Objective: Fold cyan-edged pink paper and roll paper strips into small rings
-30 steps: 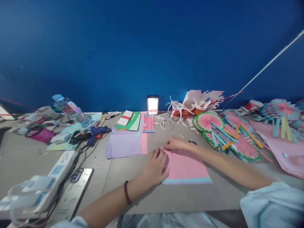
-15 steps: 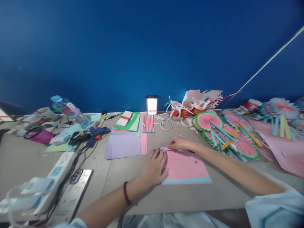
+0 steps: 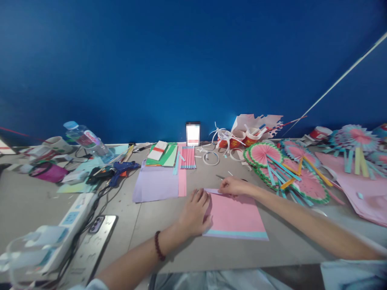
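Note:
A sheet of pink paper (image 3: 234, 213) lies on the table in front of me, with blue and lilac bands along its near edge. My left hand (image 3: 196, 211) rests flat on the paper's left side, fingers stretched out. At the far edge, where a narrow lilac strip (image 3: 211, 191) shows, my right hand (image 3: 232, 187) has its fingers pinched together on the paper. Its fingertips are partly hidden, so whether the strip is a fold or a separate piece I cannot tell. Just behind that hand, a thin dark blade-like tip (image 3: 220, 176) sticks out.
Lilac sheets (image 3: 157, 183) and a pleated pink piece (image 3: 188, 157) lie beyond my left hand. Watermelon-patterned paper fans (image 3: 266, 155) are at the right. A blue glue gun (image 3: 122, 171), power strip (image 3: 71, 221), phone (image 3: 95, 245) and bottle (image 3: 89, 141) occupy the left.
My right hand has shifted slightly right along the paper's far edge. The pale strip near the paper's right side no longer shows. My left hand stays on the paper, which has turned slightly.

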`<state>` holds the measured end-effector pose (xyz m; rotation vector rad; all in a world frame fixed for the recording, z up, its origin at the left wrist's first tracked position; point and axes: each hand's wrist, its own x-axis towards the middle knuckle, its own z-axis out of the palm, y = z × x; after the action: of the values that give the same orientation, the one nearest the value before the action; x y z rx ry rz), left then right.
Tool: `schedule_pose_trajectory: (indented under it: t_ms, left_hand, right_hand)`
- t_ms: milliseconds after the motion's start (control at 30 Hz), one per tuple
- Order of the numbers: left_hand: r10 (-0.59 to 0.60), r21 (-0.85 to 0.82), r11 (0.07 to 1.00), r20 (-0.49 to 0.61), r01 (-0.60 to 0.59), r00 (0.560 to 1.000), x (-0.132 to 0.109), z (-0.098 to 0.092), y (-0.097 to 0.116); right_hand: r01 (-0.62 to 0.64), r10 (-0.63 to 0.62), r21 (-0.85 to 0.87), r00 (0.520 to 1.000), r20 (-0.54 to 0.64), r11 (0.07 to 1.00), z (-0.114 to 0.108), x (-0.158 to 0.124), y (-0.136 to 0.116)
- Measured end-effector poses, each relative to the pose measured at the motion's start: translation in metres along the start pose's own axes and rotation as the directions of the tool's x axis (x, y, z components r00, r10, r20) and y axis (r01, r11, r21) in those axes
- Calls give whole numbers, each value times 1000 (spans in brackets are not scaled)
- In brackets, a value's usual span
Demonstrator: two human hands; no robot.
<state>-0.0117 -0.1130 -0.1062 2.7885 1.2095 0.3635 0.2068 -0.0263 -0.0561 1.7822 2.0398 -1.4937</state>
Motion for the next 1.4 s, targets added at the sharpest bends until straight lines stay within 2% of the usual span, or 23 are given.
schedule_pose_trajectory:
  t_ms: [133,267,367,500,667,933,1133,1400]
  left_hand:
    - [33,-27,999,-63,-35,997,3,-3,-2]
    - [33,-75,997,-40,-35,999,7,-8,-1]
    - [19,-61,998,-56,-22,998,7,-5,0]
    - [11,-29,999,-64,-13,998,7,0,0]
    - [26,-14,1000,-35,-26,999,8,-4,-4]
    - [124,-20,992,37,-123,992,8,-14,-15]
    - [146,-34,989,27,-145,989,6,-13,-18]
    - [163,-17,987,27,-162,986,6,-13,-18]
  right_hand:
    - [2,-2,12,999,-42,1000,10,-6,8]
    - [-13,21,114,998,-66,993,26,-18,7]
    - [-14,25,196,998,-55,980,39,-26,6]
    - [-34,49,220,997,-64,975,48,-30,10]
    - [-74,88,207,994,-61,976,47,-30,15]
    - [-93,101,117,993,-66,989,45,-36,5]
    - [-101,108,107,992,-63,989,49,-35,7]
    - [-53,54,19,995,-85,998,54,-31,14]
